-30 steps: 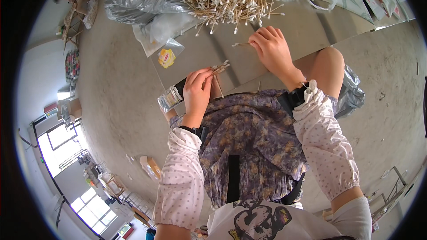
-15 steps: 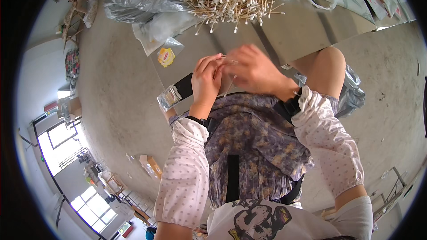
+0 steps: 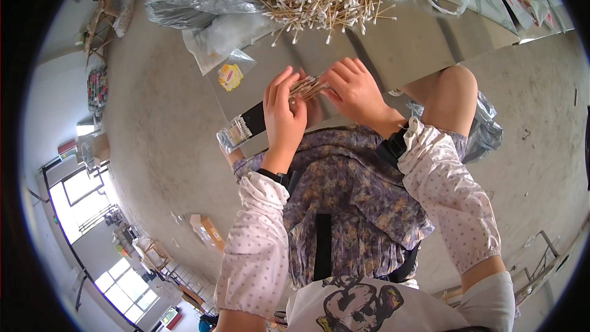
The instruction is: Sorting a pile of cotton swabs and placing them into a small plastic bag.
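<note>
A loose bundle of cotton swabs [image 3: 309, 88] lies sideways between my hands, above the near edge of the metal table [image 3: 418, 46]. My left hand [image 3: 283, 114] curls round the bundle's left end, with its thumb on the near side. At the other end, the fingers and thumb of my right hand [image 3: 358, 93] close on the swab tips. Just left of my left hand, a clear packet of swabs [image 3: 235, 134] sits at the end of a black strip-like piece [image 3: 255, 118]. A big heap of loose cotton swabs [image 3: 319, 0] covers the table's far side.
Yellow printed labels [image 3: 230, 77] rest near the table's left corner, by a clear plastic sheet [image 3: 215, 46]. A grey plastic bag [image 3: 184, 9] holds more swabs at the far left. Beside my knee, another grey bag [image 3: 485, 126] hangs low. A cardboard box [image 3: 208, 232] stands on the floor.
My right hand, blurred and close against my left before, has moved slightly right and steadied. The swab bundle, mostly hidden earlier, now shows between both hands. My left fingers have opened somewhat.
</note>
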Demonstrator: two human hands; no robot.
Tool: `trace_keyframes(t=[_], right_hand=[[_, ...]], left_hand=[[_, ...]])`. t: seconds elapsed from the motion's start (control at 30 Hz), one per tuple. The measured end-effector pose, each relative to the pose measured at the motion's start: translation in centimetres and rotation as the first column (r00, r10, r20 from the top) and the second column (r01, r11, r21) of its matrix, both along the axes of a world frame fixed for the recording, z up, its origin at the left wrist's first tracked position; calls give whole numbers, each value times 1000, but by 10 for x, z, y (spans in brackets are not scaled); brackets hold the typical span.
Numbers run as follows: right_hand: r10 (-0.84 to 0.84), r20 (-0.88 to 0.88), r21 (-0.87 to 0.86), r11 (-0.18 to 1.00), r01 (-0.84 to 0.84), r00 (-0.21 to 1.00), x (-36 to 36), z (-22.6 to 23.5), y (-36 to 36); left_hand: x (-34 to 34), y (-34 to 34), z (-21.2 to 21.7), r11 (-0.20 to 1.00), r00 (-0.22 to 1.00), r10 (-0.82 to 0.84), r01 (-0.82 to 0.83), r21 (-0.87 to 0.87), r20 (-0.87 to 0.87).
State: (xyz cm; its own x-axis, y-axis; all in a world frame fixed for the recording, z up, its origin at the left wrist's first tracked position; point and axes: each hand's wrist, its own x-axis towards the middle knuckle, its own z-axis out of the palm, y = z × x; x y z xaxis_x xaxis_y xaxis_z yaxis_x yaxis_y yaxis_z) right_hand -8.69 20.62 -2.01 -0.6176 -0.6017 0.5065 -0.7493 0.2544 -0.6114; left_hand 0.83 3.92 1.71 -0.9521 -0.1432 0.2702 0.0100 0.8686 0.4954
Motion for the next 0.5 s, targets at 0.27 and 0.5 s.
trace_keyframes(t=[0.27, 0.5], right_hand=[[-192, 334, -234, 931, 279, 923, -10, 1, 9], [-284, 299, -153, 928, 340, 911, -9, -1, 13]], left_hand=[[-2, 54, -33, 948, 970, 186, -136, -288, 154], [-37, 26, -41, 946, 985, 148, -114, -304, 90]])
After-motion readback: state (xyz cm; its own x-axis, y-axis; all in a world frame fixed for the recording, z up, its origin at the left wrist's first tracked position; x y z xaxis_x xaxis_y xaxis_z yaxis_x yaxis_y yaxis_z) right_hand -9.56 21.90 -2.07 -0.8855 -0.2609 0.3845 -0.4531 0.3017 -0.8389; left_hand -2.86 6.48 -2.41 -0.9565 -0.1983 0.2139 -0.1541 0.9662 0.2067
